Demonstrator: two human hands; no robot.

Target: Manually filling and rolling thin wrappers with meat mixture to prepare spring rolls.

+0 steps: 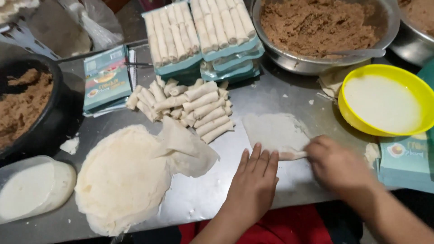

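Thin pale wrapper (pixel 275 131) is lying on the steel tabletop (pixel 199 194). I am rolling it up, my left hand (pixel 253 180) flat, fingers together, my right hand (pixel 337 165) curled on the roll (pixel 291 155). Next I should push it forward gently.

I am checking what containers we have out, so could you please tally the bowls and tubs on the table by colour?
Metal bowls of brown filling: 2, one at the top and one cut off at the right edge
Yellow bowl of white liquid: 1
Black bowl of brown filling: 1
Clear tub of white liquid: 1
Total: 5
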